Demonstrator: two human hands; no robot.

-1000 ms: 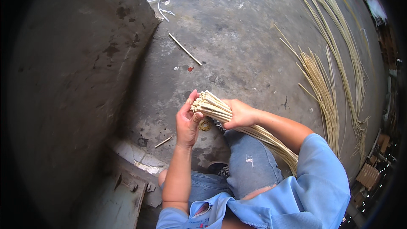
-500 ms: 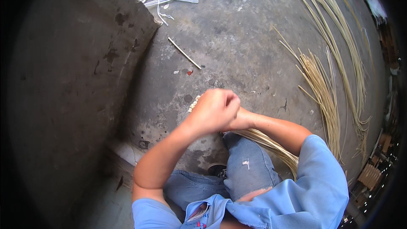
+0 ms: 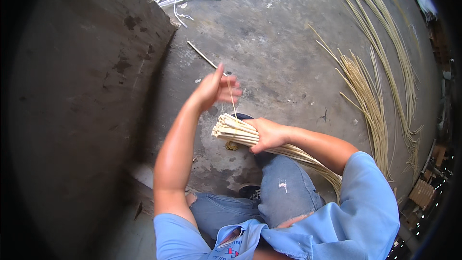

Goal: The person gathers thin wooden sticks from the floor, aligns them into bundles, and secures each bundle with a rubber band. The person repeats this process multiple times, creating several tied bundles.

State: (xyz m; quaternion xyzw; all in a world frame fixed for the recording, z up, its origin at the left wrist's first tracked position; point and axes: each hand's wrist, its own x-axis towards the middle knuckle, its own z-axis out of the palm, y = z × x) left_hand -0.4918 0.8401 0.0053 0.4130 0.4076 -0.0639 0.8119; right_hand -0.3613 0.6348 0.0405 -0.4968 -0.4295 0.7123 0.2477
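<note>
The far end of the bundle of cane strips (image 3: 240,132) runs back under the right forearm and the blue sleeve (image 3: 365,212), so no idea how long it is, and the left hand (image 3: 214,89) is a bit blurry. Right hand (image 3: 269,135) is wrapped around the bundle just behind its cut ends, over the jeans-covered knee (image 3: 284,188). Left hand is raised just above the bundle, fingers pinched on a thin binding strand (image 3: 232,101) that runs down to it.

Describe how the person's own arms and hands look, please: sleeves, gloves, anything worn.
Both forearms are bare below short light blue sleeves. The left hand and the right hand wear no gloves; no rings, watch or bracelet are visible on the fingers or wrists.
</note>
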